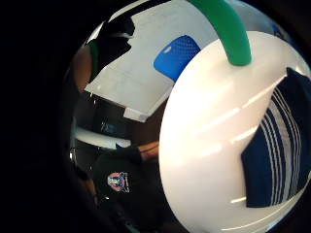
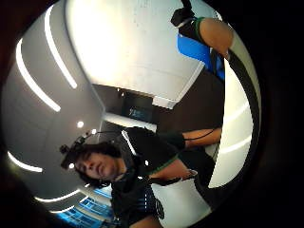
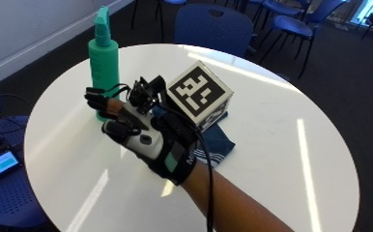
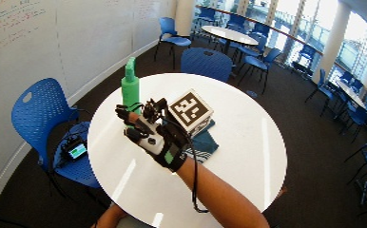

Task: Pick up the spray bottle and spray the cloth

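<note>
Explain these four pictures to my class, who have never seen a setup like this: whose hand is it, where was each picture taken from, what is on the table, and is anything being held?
There is no robot here. A person reaches over a round white table with their right hand, which wears a black glove carrying small cameras.

The two ordinary pictures come from a camera outside the scene, one closer, one wider. The two round pictures come from cameras on the palm, one at the thumb side, one at the little-finger side, so they look tilted and show the room from the hand outward.

On the table stand a tall green spray bottle and, lying flat, a dark blue cloth with white stripes. The little-finger camera sees both.

The hand hangs above the table beside the bottle, fingers relaxed. It holds nothing; the bottle is not yet picked up.
</note>
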